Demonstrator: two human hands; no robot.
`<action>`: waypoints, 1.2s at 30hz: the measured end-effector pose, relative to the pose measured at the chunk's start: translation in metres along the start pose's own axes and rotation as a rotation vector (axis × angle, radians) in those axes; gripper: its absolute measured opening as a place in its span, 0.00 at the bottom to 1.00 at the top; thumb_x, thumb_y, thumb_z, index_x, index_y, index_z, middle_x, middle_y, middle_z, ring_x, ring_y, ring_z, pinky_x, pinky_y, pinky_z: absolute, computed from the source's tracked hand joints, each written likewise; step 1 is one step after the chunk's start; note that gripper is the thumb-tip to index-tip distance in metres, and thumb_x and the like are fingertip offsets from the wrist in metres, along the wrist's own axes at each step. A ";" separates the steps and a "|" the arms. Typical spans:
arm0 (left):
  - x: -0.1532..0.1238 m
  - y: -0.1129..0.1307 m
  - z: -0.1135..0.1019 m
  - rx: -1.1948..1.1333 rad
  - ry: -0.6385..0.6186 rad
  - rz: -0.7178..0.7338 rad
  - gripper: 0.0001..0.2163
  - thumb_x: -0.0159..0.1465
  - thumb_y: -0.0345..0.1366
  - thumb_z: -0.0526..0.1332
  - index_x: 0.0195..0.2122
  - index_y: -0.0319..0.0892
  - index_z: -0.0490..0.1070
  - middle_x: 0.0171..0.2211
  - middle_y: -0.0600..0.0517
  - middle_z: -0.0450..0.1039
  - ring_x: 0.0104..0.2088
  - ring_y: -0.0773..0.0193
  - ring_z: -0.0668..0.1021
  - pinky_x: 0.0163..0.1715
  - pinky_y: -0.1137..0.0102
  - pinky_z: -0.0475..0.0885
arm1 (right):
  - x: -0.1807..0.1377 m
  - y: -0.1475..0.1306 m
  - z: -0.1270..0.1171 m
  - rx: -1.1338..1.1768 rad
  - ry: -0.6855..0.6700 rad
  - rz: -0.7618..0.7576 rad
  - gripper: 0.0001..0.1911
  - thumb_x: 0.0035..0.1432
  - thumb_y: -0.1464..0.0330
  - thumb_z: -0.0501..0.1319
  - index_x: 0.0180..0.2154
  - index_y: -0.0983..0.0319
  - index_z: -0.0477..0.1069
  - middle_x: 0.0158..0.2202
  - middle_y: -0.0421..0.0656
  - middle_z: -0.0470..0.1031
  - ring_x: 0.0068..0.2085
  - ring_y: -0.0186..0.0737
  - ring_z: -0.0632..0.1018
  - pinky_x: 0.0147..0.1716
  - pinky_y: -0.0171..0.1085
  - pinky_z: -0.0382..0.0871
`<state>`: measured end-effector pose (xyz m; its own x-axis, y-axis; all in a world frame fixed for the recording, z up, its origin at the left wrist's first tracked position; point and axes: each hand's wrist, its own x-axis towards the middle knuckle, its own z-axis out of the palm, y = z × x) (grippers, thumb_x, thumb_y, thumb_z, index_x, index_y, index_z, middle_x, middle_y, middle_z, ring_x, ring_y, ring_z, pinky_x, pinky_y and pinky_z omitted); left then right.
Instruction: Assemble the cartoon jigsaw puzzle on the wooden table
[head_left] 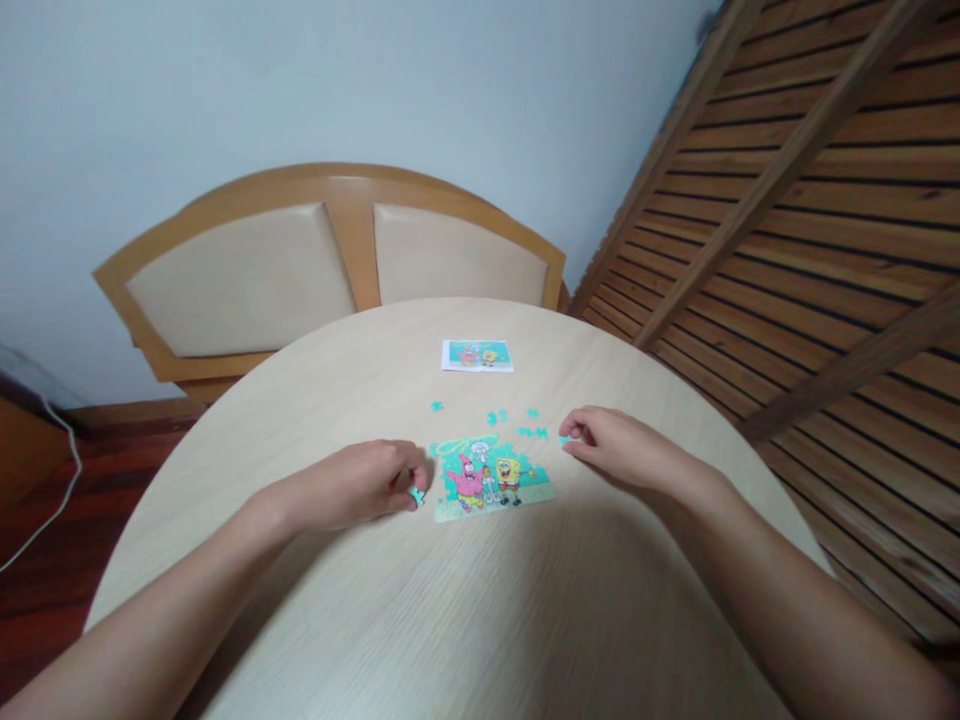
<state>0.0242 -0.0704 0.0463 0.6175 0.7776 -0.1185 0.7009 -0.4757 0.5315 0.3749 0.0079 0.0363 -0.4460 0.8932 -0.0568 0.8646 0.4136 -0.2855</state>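
A partly joined jigsaw puzzle (480, 482) with cartoon figures lies flat on the round table (420, 610). Just left of it, my left hand (379, 480) pinches a small turquoise puzzle piece (418, 495) between thumb and fingers. My right hand (604, 440) is beyond the puzzle's upper right corner, its fingertips closed on another turquoise piece (566, 439). Several loose turquoise pieces (533, 433) are scattered along the puzzle's far edge, and a single piece (437, 406) sits farther left.
A small printed picture card (478, 356) with the same cartoon scene lies toward the far side of the table. Behind the table stands a wooden bench back (352, 240) with cream panels. A slatted wooden partition (810, 200) rises on the right, and a white cable (67, 480) hangs at left.
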 end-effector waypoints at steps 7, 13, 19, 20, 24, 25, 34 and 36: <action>0.004 -0.008 0.002 -0.011 0.032 -0.032 0.07 0.65 0.33 0.58 0.40 0.43 0.75 0.31 0.53 0.75 0.29 0.65 0.72 0.29 0.72 0.64 | 0.000 0.003 0.002 -0.027 0.009 -0.033 0.10 0.60 0.68 0.61 0.42 0.63 0.76 0.42 0.49 0.80 0.40 0.45 0.79 0.39 0.39 0.69; 0.011 -0.017 0.006 0.000 0.154 -0.079 0.10 0.68 0.39 0.58 0.44 0.43 0.77 0.37 0.50 0.77 0.32 0.63 0.75 0.32 0.71 0.67 | 0.000 0.000 0.005 0.053 -0.015 -0.163 0.11 0.57 0.71 0.60 0.43 0.62 0.74 0.43 0.47 0.79 0.39 0.43 0.77 0.39 0.37 0.68; 0.010 -0.017 0.006 0.076 0.160 -0.120 0.10 0.67 0.38 0.59 0.44 0.45 0.77 0.37 0.50 0.78 0.33 0.62 0.76 0.32 0.70 0.67 | 0.000 -0.007 0.003 0.164 -0.034 -0.177 0.11 0.56 0.73 0.60 0.42 0.62 0.75 0.36 0.44 0.78 0.35 0.40 0.76 0.35 0.35 0.66; 0.010 -0.017 0.005 0.104 0.161 -0.131 0.10 0.67 0.38 0.59 0.44 0.45 0.78 0.37 0.50 0.78 0.33 0.62 0.76 0.32 0.70 0.67 | 0.001 -0.006 0.003 0.185 -0.037 -0.180 0.11 0.57 0.73 0.60 0.42 0.62 0.76 0.36 0.44 0.78 0.35 0.40 0.76 0.35 0.35 0.66; 0.008 -0.015 0.001 0.196 0.175 -0.132 0.11 0.67 0.36 0.57 0.45 0.45 0.78 0.40 0.49 0.77 0.34 0.61 0.77 0.33 0.69 0.69 | 0.003 -0.003 0.005 0.268 -0.075 -0.205 0.11 0.62 0.69 0.58 0.43 0.63 0.77 0.32 0.43 0.76 0.32 0.38 0.74 0.33 0.35 0.65; 0.008 -0.014 0.001 0.205 0.197 -0.121 0.11 0.67 0.37 0.57 0.45 0.45 0.77 0.41 0.49 0.77 0.35 0.61 0.78 0.34 0.68 0.70 | 0.003 -0.002 0.006 0.291 -0.083 -0.215 0.12 0.63 0.68 0.58 0.44 0.63 0.77 0.31 0.42 0.76 0.31 0.38 0.74 0.33 0.35 0.65; 0.018 0.005 0.029 0.222 0.297 0.285 0.19 0.70 0.42 0.60 0.61 0.46 0.67 0.62 0.42 0.66 0.61 0.49 0.70 0.61 0.53 0.69 | 0.002 -0.006 0.005 0.396 -0.109 -0.207 0.13 0.65 0.66 0.56 0.42 0.64 0.77 0.29 0.41 0.73 0.30 0.37 0.71 0.31 0.35 0.63; 0.019 0.005 0.034 0.244 0.266 0.290 0.19 0.70 0.43 0.61 0.61 0.46 0.67 0.62 0.41 0.66 0.61 0.49 0.71 0.61 0.52 0.68 | 0.003 -0.006 0.006 0.417 -0.104 -0.188 0.12 0.65 0.66 0.57 0.42 0.64 0.77 0.27 0.40 0.72 0.29 0.36 0.70 0.30 0.34 0.62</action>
<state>0.0514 -0.0721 0.0181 0.7099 0.6615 0.2417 0.5960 -0.7471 0.2942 0.3672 0.0068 0.0324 -0.6256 0.7781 -0.0569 0.6091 0.4415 -0.6588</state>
